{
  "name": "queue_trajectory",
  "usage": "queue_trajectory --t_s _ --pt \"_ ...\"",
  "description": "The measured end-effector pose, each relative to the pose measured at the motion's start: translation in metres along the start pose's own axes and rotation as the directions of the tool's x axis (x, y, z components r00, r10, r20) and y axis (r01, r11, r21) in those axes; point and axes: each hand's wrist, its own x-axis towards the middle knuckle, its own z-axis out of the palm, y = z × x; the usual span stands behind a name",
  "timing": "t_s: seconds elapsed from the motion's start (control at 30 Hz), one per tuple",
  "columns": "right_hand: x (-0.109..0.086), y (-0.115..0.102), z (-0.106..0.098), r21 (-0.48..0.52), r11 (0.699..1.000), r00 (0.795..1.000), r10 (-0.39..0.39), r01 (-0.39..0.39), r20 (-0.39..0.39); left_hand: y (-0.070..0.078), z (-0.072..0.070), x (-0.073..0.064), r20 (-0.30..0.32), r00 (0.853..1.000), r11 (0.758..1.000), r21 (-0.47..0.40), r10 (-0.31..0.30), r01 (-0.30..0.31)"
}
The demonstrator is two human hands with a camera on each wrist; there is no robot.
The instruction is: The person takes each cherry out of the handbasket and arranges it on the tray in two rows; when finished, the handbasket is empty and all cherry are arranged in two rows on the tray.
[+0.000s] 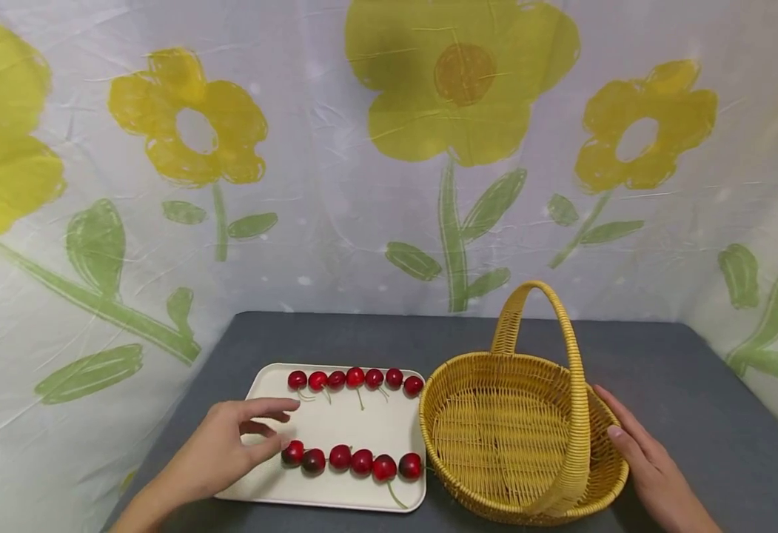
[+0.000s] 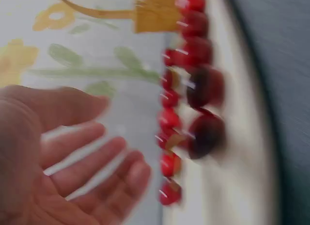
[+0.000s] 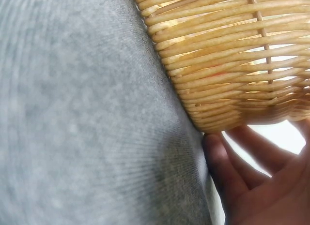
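Observation:
A cream tray (image 1: 345, 422) holds two rows of dark red cherries, some with green stems: a back row (image 1: 355, 378) and a front row (image 1: 362, 462). My left hand (image 1: 229, 448) hovers over the tray's left side, fingers spread and holding nothing. Its thumb tip is near the leftmost front cherry (image 1: 292, 452); contact cannot be told from the head view. In the left wrist view, fingers and thumb are apart. Right of the tray stands a yellow wicker basket (image 1: 495, 437) with a tall arched handle; no cherries show inside. My right hand (image 1: 648, 459) touches its outer right side with fairly straight fingers.
Dark grey cloth (image 1: 375, 333) covers the table. Behind it hangs a pale curtain (image 1: 322, 222) printed with yellow flowers. The basket's handle (image 1: 578, 414) arches high above its rim, and the basket's left side sits close against the tray's right edge.

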Motion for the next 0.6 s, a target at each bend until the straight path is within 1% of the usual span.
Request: queue_trajectory --t_s 0.03,0.07,0.1,0.17,0.2,0.27,0.33,0.37,0.4,0.53,0.57,0.6 --pt "0.000 0.000 -0.001 0.009 1.000 1.000 0.000 0.000 0.003 0.007 -0.001 0.005 0.009 1.000 0.997 -0.066 0.027 -0.026" --pt "0.000 0.000 -0.002 0.016 1.000 1.000 0.001 -0.001 0.007 0.014 0.000 0.010 0.019 0.998 0.990 -0.133 0.055 -0.052" --pt "0.000 0.000 -0.003 0.018 1.000 1.000 0.001 -0.001 0.008 0.022 0.001 0.017 0.040 0.996 0.976 -0.209 0.077 -0.067" --pt "-0.001 0.000 -0.005 -0.012 1.000 1.000 0.001 -0.001 0.004 0.039 0.009 0.032 0.095 0.988 0.936 -0.342 0.121 -0.081" --pt "-0.001 0.000 -0.006 -0.011 1.000 1.000 -0.006 0.006 0.004 0.048 0.014 0.040 0.122 0.981 0.914 -0.396 0.151 -0.091" --pt "-0.002 0.001 -0.006 -0.038 0.999 1.000 -0.010 0.010 0.001 0.067 0.027 0.058 0.180 0.961 0.879 -0.465 0.209 -0.104" --pt "-0.002 0.001 -0.006 -0.072 0.997 1.000 -0.009 0.009 -0.004 0.085 0.041 0.076 0.228 0.936 0.863 -0.488 0.268 -0.128" --pt "-0.002 0.001 -0.005 -0.055 0.998 1.000 -0.015 0.014 -0.002 0.094 0.048 0.086 0.246 0.922 0.853 -0.502 0.298 -0.142" --pt "-0.002 0.000 -0.005 -0.039 0.999 1.000 -0.018 0.018 -0.002 0.102 0.055 0.096 0.261 0.911 0.849 -0.507 0.320 -0.152" --pt "-0.002 0.000 -0.003 -0.045 0.999 1.000 -0.015 0.015 -0.012 0.128 0.084 0.132 0.323 0.869 0.844 -0.507 0.375 -0.176" --pt "-0.002 0.000 -0.002 -0.044 0.999 1.000 -0.017 0.017 -0.014 0.134 0.091 0.141 0.340 0.858 0.845 -0.504 0.385 -0.180" --pt "-0.002 0.000 -0.002 -0.052 0.999 1.000 -0.017 0.016 -0.017 0.139 0.098 0.148 0.359 0.848 0.852 -0.491 0.390 -0.183"
